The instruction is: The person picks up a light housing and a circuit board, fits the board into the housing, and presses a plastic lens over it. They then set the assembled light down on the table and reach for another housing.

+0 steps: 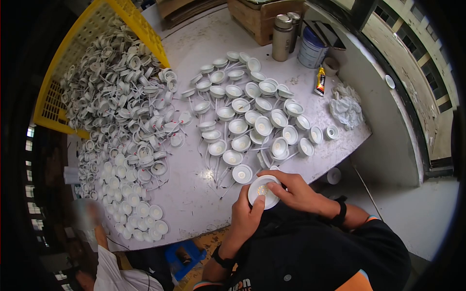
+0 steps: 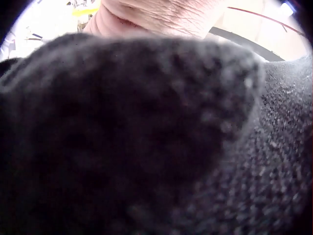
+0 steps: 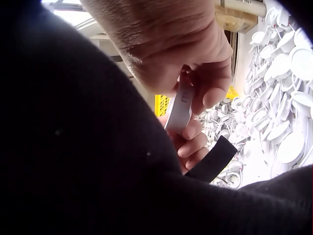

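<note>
Both hands hold one white round LED downlight (image 1: 257,184) near the table's front edge, its face with yellowish chips turned up. My left hand (image 1: 242,216) grips its left side, thumb over the face. On the other side my right hand (image 1: 297,192) pinches the rim, fingers at the far edge. From the side, the right wrist view shows the downlight's pale edge (image 3: 180,108) between the fingers of both hands. Dark fabric (image 2: 132,127) fills most of the left wrist view and hides the left fingers.
Many similar downlights (image 1: 238,126) with leads stand face up beyond the hands. A large heap (image 1: 121,92) spills from a yellow crate (image 1: 141,29) at left. Flask (image 1: 282,39), blue tub (image 1: 311,48), yellow tube (image 1: 320,81) and crumpled plastic (image 1: 346,109) stand right. Another person's sleeve (image 1: 114,269) shows lower left.
</note>
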Demonstrator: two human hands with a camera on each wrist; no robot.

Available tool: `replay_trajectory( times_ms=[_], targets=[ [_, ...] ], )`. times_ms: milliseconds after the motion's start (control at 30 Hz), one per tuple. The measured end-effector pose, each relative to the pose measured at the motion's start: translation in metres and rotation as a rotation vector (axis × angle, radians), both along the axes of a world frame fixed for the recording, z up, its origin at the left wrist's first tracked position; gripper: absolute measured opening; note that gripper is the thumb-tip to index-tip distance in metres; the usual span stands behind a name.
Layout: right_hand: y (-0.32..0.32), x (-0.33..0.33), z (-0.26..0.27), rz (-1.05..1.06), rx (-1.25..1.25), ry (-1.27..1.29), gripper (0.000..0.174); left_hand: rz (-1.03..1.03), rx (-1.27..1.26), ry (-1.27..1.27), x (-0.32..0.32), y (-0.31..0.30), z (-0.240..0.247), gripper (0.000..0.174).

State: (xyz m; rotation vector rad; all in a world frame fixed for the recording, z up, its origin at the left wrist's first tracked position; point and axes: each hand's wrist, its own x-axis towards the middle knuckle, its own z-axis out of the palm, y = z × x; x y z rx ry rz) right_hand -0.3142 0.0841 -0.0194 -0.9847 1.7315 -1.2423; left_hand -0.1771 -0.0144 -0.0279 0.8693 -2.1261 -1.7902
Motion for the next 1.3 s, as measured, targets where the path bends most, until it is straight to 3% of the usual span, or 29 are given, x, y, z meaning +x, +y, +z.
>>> replay_trajectory(
  times_ms=[267,367,533,667,767,867,933,967,1067,1167,1233,1300],
  targets=[
    [-0.002,-0.004,-0.007,0.021,0.053,0.032,0.03,-0.013,0.073,-0.087,-0.004,-0.006,-0.008,0.03],
    [-0.006,-0.006,-0.015,0.0,-0.035,0.066,0.03,-0.018,0.069,-0.063,-0.007,-0.009,-0.01,0.03],
    [-0.007,-0.014,-0.016,0.029,0.052,-0.06,0.03,-0.037,0.197,-0.061,-0.01,-0.015,-0.006,0.027],
    [-0.008,-0.021,-0.015,0.084,0.038,-0.122,0.032,-0.062,0.112,-0.101,-0.013,-0.016,-0.001,0.027],
    [-0.007,-0.019,-0.021,0.062,-0.062,-0.129,0.032,-0.084,0.004,-0.078,-0.014,-0.016,0.001,0.028],
    [-0.01,-0.018,-0.021,0.02,-0.056,-0.029,0.032,-0.071,0.035,-0.027,-0.015,-0.021,-0.007,0.029],
    [-0.01,-0.019,-0.021,-0.007,0.082,-0.098,0.032,-0.077,0.257,-0.111,-0.015,-0.026,-0.01,0.03],
    [-0.011,-0.017,-0.037,-0.082,-0.057,-0.058,0.033,-0.052,0.189,-0.019,-0.016,-0.028,-0.024,0.031],
    [-0.015,-0.024,-0.039,-0.118,0.097,-0.202,0.035,-0.102,0.138,-0.095,-0.024,-0.045,-0.037,0.03],
    [-0.016,-0.026,-0.06,-0.264,-0.009,-0.243,0.037,-0.062,0.057,-0.193,-0.047,-0.073,-0.042,0.028],
    [-0.012,-0.034,-0.065,-0.249,-0.024,-0.184,0.038,0.111,0.077,-0.162,-0.068,-0.105,-0.066,0.029],
    [-0.01,-0.039,-0.071,-0.218,-0.008,-0.103,0.037,0.093,-0.042,-0.302,-0.086,-0.144,-0.095,0.035]
  ],
)
